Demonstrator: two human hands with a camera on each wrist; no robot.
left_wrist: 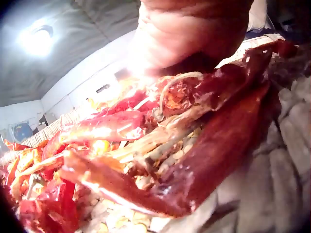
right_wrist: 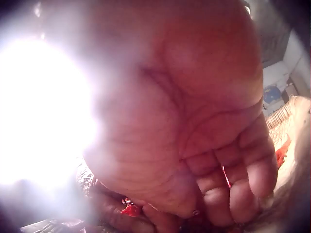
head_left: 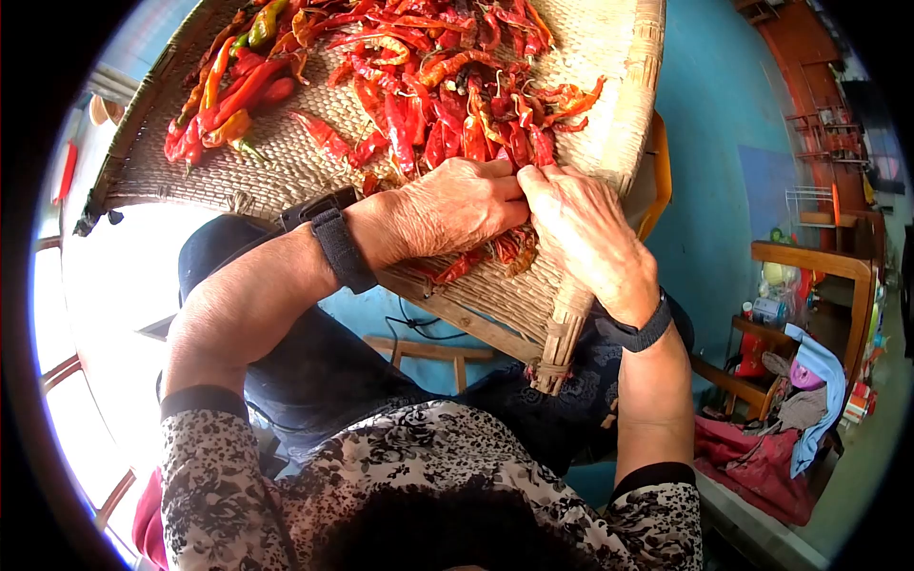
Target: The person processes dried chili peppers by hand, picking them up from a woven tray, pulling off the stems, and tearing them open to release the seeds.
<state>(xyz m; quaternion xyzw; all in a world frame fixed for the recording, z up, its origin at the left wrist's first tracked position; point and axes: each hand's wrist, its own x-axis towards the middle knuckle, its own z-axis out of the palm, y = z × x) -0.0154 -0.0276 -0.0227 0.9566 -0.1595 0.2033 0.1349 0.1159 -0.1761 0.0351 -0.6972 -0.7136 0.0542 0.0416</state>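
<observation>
the fingers (right_wrist: 262, 170) of both hands are bent in and meet: the left hand (head_left: 452, 207) at nine o'clock, the right hand (head_left: 590, 233) at four o'clock of the spot where they touch. their tips are hidden, so i cannot tell whether either is pinching a chilli.

just outside them, at seven o'clock, lies a small lot (head_left: 462, 266) of red chillies, broken-looking, tangled; the left wrist view shows loose pale seeds (left_wrist: 187, 143) among chillies on the weave. at twelve o'clock is the main heap (head_left: 400, 133), close against the fingers; at ten, well apart, a side cluster (head_left: 249, 86). all sit on the tray (head_left: 600, 124).

i judge the work under way, with chillies handled one by one. the small lot may be done; the heap and cluster, mostly whole, look to be what is left, though which has been gone through cannot be told.

count: one tray, three lots of chillies, too overlapped to number singly; one plainly greenish chilli (head_left: 265, 24) in the cluster; two hands, two straps (head_left: 343, 249), one on each wrist; seeds beyond counting.
</observation>
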